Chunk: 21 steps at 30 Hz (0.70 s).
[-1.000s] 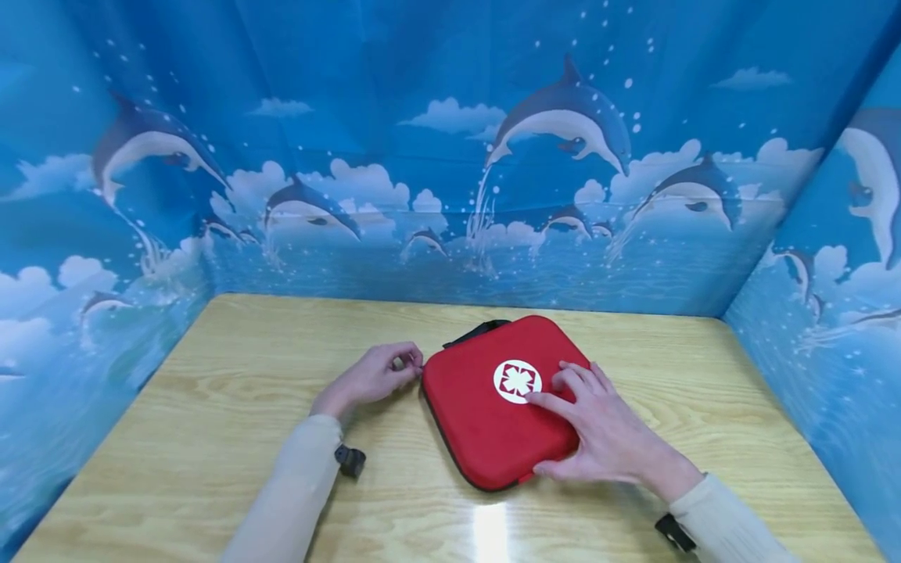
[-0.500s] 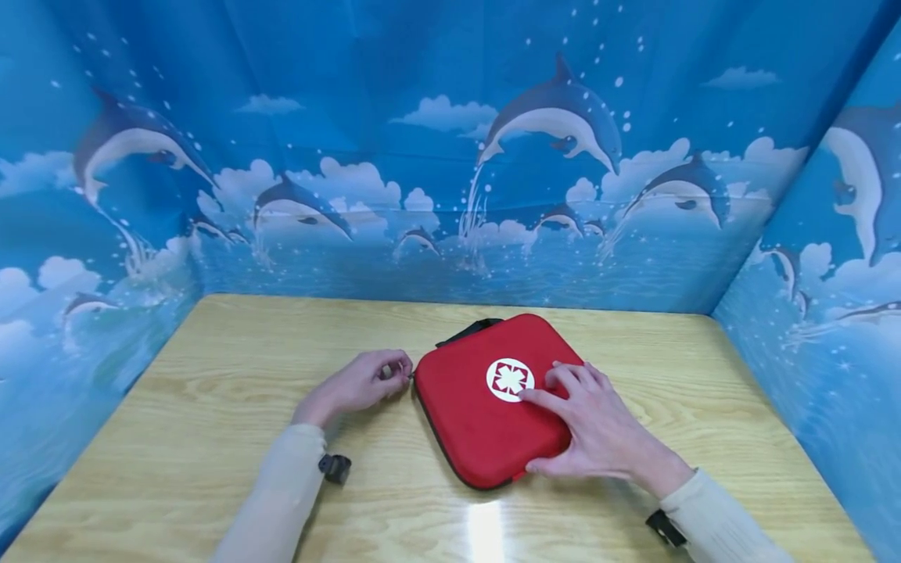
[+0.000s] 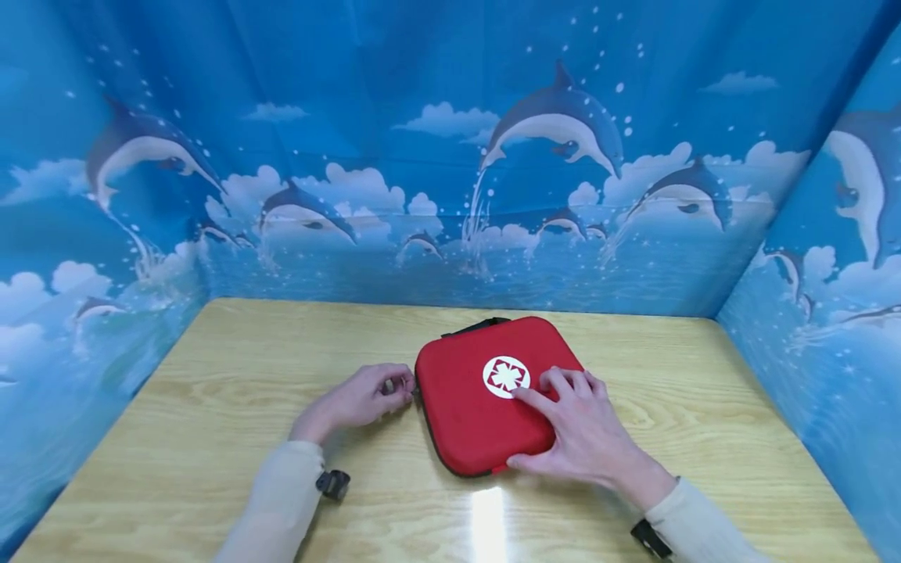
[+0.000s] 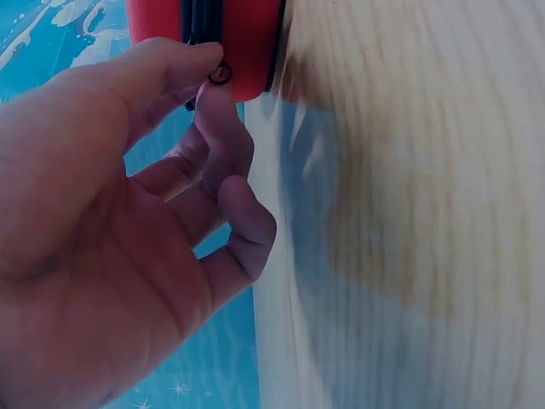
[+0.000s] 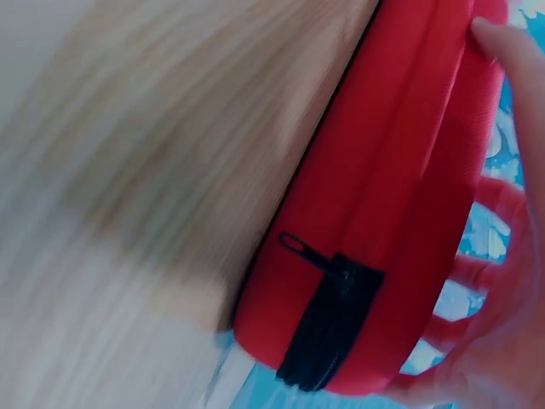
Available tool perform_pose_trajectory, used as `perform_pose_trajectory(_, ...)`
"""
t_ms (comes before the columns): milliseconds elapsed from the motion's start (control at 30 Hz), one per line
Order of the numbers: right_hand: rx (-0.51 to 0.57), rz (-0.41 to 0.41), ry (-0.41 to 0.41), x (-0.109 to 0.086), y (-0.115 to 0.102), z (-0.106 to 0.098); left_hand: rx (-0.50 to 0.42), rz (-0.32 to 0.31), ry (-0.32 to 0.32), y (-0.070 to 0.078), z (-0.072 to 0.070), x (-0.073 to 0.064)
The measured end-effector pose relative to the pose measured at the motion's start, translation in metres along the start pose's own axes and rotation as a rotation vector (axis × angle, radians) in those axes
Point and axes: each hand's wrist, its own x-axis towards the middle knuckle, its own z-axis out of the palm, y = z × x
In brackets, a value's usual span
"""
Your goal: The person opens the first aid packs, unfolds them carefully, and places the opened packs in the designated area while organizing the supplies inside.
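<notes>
A red first-aid case point(image 3: 464, 407) with a white round emblem lies lid up on the table. At its left edge my left hand point(image 3: 362, 397) pinches a small black zipper pull point(image 4: 220, 74) between thumb and index finger, the other fingers loosely bent. My right hand point(image 3: 587, 434) holds the case's right part: bent fingers rest on the lid, one touching the emblem, and the thumb presses the near edge. A second zipper pull point(image 5: 302, 251) hangs loose at one end of a black zipper stretch point(image 5: 328, 336) in the right wrist view.
The case stands on a light wooden table point(image 3: 281, 344). A black carry handle point(image 3: 479, 327) sticks out at its far side. Blue dolphin-print curtains point(image 3: 352, 141) enclose the table at the back and both sides.
My left hand has slid slightly nearer along the case's left edge, still pinching the pull. The case has turned a little, and my right hand has shifted left with it.
</notes>
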Motion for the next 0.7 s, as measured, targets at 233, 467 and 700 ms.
perform_pose_trajectory(233,-0.057,0.05,-0.036,0.007,-0.012,-0.001,0.003,0.014,0.021,-0.001,0.003,-0.001)
perform_pose_trajectory(467,-0.103,0.059,-0.019,0.01,-0.017,0.001,0.005,0.046,0.016,-0.002,0.004,-0.004)
perform_pose_trajectory(700,-0.108,0.094,-0.017,0.012,-0.023,0.004,0.006,0.044,-0.033,0.001,0.007,-0.012)
